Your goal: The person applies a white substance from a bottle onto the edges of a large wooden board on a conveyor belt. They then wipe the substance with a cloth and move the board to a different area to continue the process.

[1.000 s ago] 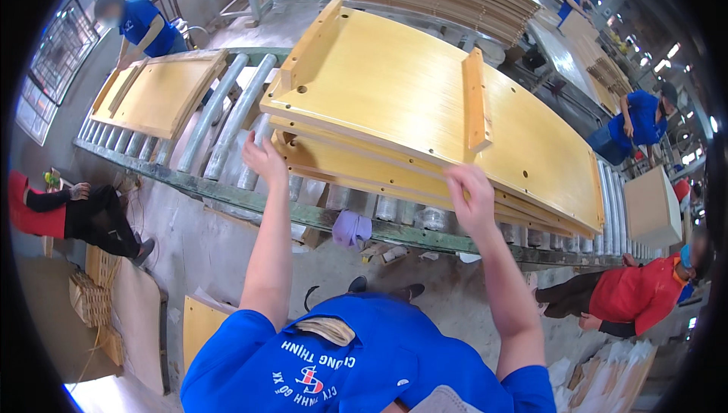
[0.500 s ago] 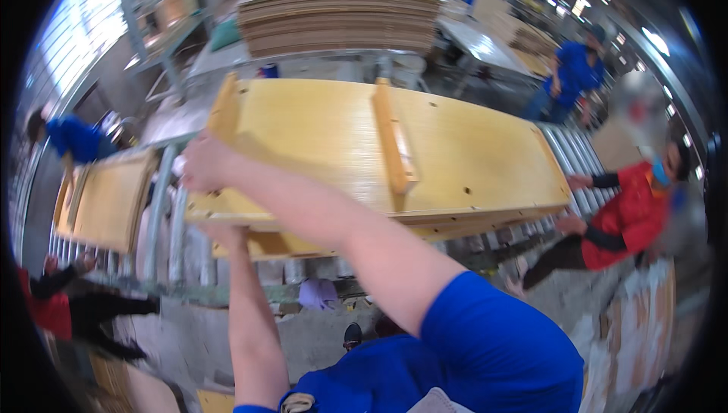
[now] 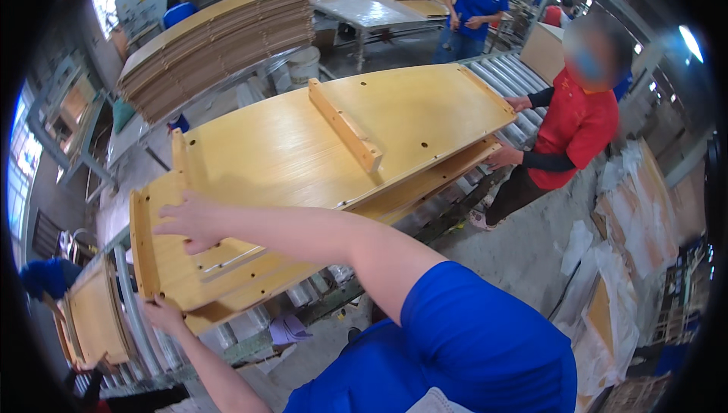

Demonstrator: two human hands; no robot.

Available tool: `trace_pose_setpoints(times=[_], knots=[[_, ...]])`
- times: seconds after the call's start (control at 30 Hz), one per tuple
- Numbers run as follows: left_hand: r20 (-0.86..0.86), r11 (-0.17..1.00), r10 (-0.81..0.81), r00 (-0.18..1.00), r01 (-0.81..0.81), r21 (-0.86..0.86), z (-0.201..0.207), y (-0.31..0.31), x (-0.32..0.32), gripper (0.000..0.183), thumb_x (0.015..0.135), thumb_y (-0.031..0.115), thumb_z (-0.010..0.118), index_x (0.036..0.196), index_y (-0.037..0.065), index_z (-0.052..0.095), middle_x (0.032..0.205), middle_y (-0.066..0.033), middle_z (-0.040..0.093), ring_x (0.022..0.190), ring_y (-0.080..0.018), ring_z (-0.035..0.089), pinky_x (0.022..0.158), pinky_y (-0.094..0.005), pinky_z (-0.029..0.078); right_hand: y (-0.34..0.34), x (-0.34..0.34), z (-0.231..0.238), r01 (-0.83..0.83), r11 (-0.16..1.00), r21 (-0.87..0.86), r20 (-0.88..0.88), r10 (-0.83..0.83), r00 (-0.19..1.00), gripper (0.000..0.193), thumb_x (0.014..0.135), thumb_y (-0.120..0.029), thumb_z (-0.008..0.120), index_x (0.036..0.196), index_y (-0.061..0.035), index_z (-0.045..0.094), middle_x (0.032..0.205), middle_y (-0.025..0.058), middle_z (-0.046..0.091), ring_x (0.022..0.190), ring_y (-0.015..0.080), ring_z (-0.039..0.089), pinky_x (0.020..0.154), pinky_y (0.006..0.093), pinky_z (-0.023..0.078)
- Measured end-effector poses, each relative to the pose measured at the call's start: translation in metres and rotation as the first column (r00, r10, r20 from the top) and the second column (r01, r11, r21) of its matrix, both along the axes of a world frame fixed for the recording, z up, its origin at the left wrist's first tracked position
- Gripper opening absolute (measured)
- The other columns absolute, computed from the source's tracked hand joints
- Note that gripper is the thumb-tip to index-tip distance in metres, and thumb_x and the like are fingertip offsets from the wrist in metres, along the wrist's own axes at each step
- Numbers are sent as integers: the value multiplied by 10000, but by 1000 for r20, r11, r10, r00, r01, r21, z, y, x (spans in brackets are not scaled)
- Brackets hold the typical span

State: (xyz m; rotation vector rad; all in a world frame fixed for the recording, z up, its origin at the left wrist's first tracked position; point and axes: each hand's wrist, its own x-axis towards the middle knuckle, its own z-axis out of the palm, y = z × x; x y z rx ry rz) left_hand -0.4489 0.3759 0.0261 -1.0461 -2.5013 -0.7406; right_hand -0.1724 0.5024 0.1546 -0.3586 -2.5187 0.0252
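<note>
Glossy yellow wood shows first: a long rectangular panel (image 3: pixel 262 157) with crosswise cleats (image 3: pixel 343 126) overlaps a second yellow wooden panel (image 3: pixel 174 280) above grey metal rollers (image 3: pixel 504 74). Length probably explains the red-shirted co-worker (image 3: pixel 582 125) at its right end. Our right hand (image 3: pixel 189 221) spreads its fingers over the left; our left hand (image 3: pixel 163 314) touches the second panel's near corner, whether clamped we cannot tell.
</note>
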Motion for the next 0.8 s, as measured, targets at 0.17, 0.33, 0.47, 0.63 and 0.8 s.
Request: trace_pose_setpoints(times=[0.17, 0.33, 0.47, 0.63, 0.8], knots=[[4, 997, -63, 998, 63, 34, 14, 2, 2, 440, 923, 349, 498, 1146, -29, 524, 1095, -211, 577, 1022, -386, 536, 873, -455, 416, 25, 149, -20, 202, 975, -89, 52, -198, 979, 608, 748, -154, 548, 1344, -195, 437, 1354, 114, 431, 1116, 224, 520, 891, 413, 386], [-20, 1000, 3, 1000, -3, 8, 26, -8, 7, 429, 943, 362, 453, 1150, -8, 522, 1110, -210, 576, 1008, -382, 546, 841, -444, 442, 23, 261, -53, 437, 899, 6, 274, -422, 864, 660, 764, -147, 565, 1388, -251, 377, 1511, 88, 211, 1374, 293, 240, 1030, 470, 297], [48, 1000, 13, 999, -12, -5, 32, -2, 10, 448, 949, 357, 456, 1177, -25, 514, 1133, -219, 568, 1006, -386, 552, 828, -449, 451, 28, 338, -62, 747, 665, -5, 259, -721, 643, 714, 778, -138, 553, 1429, -281, 295, 1532, 64, 172, 1406, 305, 162, 1086, 505, 216], [59, 999, -43, 997, 42, 18, 35, 2, 22, 476, 951, 355, 458, 1205, -46, 496, 1162, -223, 555, 1040, -389, 539, 859, -442, 443, 36, 405, -68, 865, 503, 9, 328, -818, 472, 729, 810, -202, 528, 1461, -287, 211, 1542, 62, 138, 1413, 302, 138, 1106, 518, 182], [-41, 997, -67, 997, 69, 46, 38, 11, 38, 505, 964, 357, 445, 1226, -74, 467, 1138, -244, 546, 1034, -399, 526, 872, -436, 433, 25, 477, -72, 937, 346, 50, 327, -892, 312, 743, 821, -300, 524, 1473, -288, 168, 1549, 38, 105, 1413, 296, 131, 1115, 522, 162]])
